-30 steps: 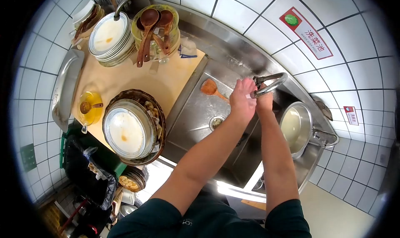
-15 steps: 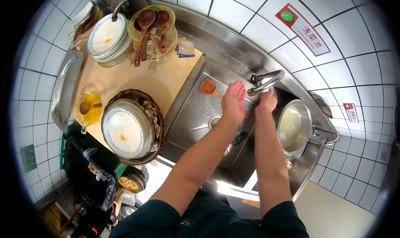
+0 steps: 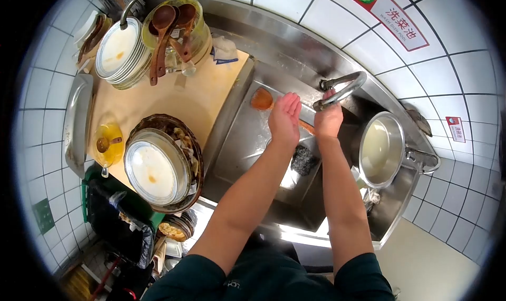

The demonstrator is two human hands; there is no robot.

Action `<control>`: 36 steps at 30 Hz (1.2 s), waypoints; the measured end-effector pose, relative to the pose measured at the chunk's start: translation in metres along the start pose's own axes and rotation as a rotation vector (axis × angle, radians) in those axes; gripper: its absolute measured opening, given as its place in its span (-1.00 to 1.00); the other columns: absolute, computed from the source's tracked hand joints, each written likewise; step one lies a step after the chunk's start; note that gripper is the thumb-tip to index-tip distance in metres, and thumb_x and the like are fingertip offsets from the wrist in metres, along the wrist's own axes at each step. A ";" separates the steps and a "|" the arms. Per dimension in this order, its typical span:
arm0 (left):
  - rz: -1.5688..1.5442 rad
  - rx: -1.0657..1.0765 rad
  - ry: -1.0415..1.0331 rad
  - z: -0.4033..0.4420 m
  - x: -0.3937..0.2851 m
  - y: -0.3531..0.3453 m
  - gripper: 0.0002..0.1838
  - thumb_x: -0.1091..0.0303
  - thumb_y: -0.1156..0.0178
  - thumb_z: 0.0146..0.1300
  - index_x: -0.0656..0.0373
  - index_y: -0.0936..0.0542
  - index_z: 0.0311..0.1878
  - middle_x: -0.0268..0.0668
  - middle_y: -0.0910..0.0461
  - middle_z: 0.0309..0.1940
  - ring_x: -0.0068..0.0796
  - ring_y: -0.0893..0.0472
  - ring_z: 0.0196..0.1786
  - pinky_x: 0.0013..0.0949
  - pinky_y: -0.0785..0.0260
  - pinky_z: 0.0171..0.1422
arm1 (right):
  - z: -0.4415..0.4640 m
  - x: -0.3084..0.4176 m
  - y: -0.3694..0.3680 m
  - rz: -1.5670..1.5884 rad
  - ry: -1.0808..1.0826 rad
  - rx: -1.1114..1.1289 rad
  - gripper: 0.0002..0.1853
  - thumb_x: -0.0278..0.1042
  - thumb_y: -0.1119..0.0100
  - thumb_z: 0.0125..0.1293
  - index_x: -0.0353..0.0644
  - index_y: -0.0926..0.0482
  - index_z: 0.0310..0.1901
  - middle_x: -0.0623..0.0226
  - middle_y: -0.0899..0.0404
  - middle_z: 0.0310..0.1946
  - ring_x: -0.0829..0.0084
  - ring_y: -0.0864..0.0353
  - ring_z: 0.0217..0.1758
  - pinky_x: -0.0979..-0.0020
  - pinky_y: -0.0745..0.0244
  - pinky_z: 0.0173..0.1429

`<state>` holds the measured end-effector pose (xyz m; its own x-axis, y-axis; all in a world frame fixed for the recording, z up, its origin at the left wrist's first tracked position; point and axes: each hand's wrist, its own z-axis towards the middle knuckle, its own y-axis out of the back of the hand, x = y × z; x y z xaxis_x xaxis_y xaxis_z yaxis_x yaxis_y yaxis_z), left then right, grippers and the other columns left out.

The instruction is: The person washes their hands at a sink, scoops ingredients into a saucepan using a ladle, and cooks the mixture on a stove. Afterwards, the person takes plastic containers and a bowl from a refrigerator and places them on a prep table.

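Observation:
My left hand (image 3: 284, 119) is over the steel sink (image 3: 237, 143), palm up, fingers stretched out, holding nothing. Beneath it lies a wooden turner (image 3: 261, 99), its handle partly hidden by the hand. My right hand (image 3: 328, 121) is at the curved faucet (image 3: 348, 89). The spout crosses in front of its fingers, so I cannot tell whether they grip anything. A dark mesh scrubber (image 3: 303, 160) lies in the sink between my forearms.
A metal pot (image 3: 399, 145) of cloudy liquid stands on the right. On the left board are stacked plates (image 3: 117, 51), wooden ladles (image 3: 164, 19) on a yellowish container, a wicker basket (image 3: 198, 188) holding plates, and a yellow-liquid jug (image 3: 108, 149). A lined bin (image 3: 113, 238) stands below.
My right hand has moved up and left to the faucet, its fingers now partly behind the spout. My left hand has shifted slightly left and down. The camera view has also shifted.

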<state>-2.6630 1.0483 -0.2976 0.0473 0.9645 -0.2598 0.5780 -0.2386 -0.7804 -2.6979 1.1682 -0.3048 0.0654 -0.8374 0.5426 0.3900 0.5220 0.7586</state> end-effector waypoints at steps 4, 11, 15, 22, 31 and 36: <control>-0.007 -0.011 0.022 0.006 0.006 0.001 -0.43 0.05 0.12 0.57 0.44 -0.37 0.30 0.02 -0.46 0.28 -0.12 -0.42 0.37 -0.12 -0.18 0.55 | -0.008 -0.005 -0.001 -0.041 0.070 0.017 -0.87 -0.57 -0.08 0.19 -0.33 -0.61 -0.27 -0.10 -0.59 -0.02 -0.12 -0.59 -0.04 0.07 -0.55 0.05; -0.025 -0.043 0.035 0.006 0.006 0.004 -0.52 0.07 0.13 0.56 0.36 -0.49 0.14 -0.02 -0.55 0.16 -0.13 -0.50 0.28 -0.13 -0.23 0.49 | -0.014 0.021 -0.001 0.309 -0.023 -0.165 -0.89 -0.53 -0.07 0.30 -0.32 -0.59 -0.25 -0.02 -0.61 -0.06 -0.03 -0.60 -0.06 0.10 -0.53 0.06; -0.129 0.033 0.034 0.008 -0.007 0.020 -0.51 0.09 0.13 0.55 0.41 -0.54 0.01 -0.01 -0.64 -0.02 -0.17 -0.60 0.11 -0.20 -0.42 0.36 | -0.034 0.050 -0.006 1.703 -0.879 0.141 -0.83 -0.38 -0.09 0.43 -0.31 -0.53 -0.11 0.21 -0.60 -0.09 0.37 -0.60 -0.06 0.35 -0.52 0.07; -0.086 0.010 0.005 -0.018 -0.040 0.019 -0.51 0.10 0.07 0.49 0.43 -0.62 -0.13 0.03 -0.66 -0.05 -0.10 -0.60 0.12 -0.15 -0.40 0.38 | -0.067 0.072 -0.018 2.034 -1.123 -0.107 -0.68 -0.21 -0.07 0.47 -0.35 -0.47 -0.01 0.13 -0.58 0.01 0.25 -0.54 0.17 0.27 -0.42 0.39; -0.074 0.035 0.027 -0.029 -0.041 0.039 -0.52 0.14 0.07 0.48 0.43 -0.65 -0.10 0.03 -0.68 -0.04 -0.10 -0.61 0.15 -0.14 -0.36 0.42 | -0.085 0.077 -0.013 1.952 -1.104 -0.124 -0.71 -0.16 -0.01 0.51 -0.21 -0.59 -0.20 0.27 -0.65 -0.13 0.30 -0.55 0.11 0.27 -0.37 0.35; -0.014 -0.009 0.067 -0.024 -0.036 0.034 -0.52 0.13 0.11 0.51 0.40 -0.64 -0.10 -0.02 -0.68 -0.04 -0.15 -0.61 0.13 -0.15 -0.38 0.40 | -0.091 0.057 -0.019 2.084 -1.002 0.004 -0.66 -0.17 0.09 0.55 -0.31 -0.51 0.01 0.20 -0.58 0.05 0.25 -0.47 0.25 0.23 -0.27 0.45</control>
<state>-2.6253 1.0085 -0.3010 0.0939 0.9732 -0.2100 0.5860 -0.2245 -0.7786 -2.6180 1.0958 -0.3205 -0.0812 0.9640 0.2530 0.4159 0.2635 -0.8704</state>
